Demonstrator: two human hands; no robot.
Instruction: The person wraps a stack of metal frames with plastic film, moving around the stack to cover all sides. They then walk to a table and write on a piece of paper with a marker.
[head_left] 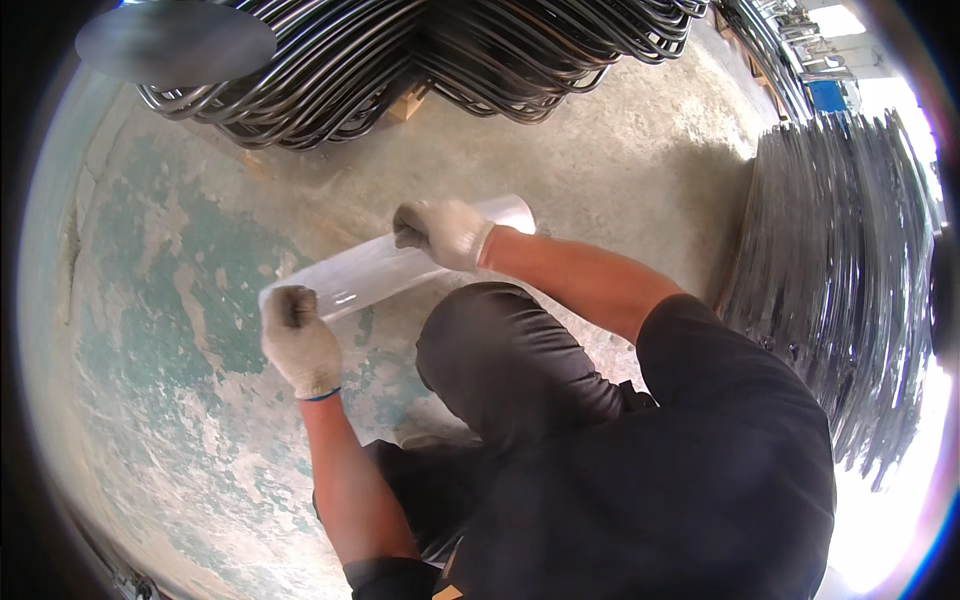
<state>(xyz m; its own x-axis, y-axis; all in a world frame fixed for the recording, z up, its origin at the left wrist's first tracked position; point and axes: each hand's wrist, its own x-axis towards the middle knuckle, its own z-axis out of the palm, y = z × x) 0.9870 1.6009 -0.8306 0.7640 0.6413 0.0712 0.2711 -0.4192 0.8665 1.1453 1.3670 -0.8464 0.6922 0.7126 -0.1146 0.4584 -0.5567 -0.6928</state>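
Observation:
A roll of clear stretch film [370, 275] lies slantwise in front of my knees, its right end farther from me than its left. My left hand [303, 345], in a white knitted glove with dark fingertips, is closed at the roll's left end. Farther along, toward the right end, my right hand [447, 234] in a matching glove has its fingers curled over the film's upper side. The undersides of both grips are hidden. Light glints off the film's surface between the hands.
Beyond the roll stand stacked, bent dark metal tubes [330, 75], with a wooden block [407, 103] beneath. Right of me is a tall bundle wrapped in shiny film [820, 270]. The concrete floor [180, 330] has worn green paint. My bent knee [500, 350] is close below the roll.

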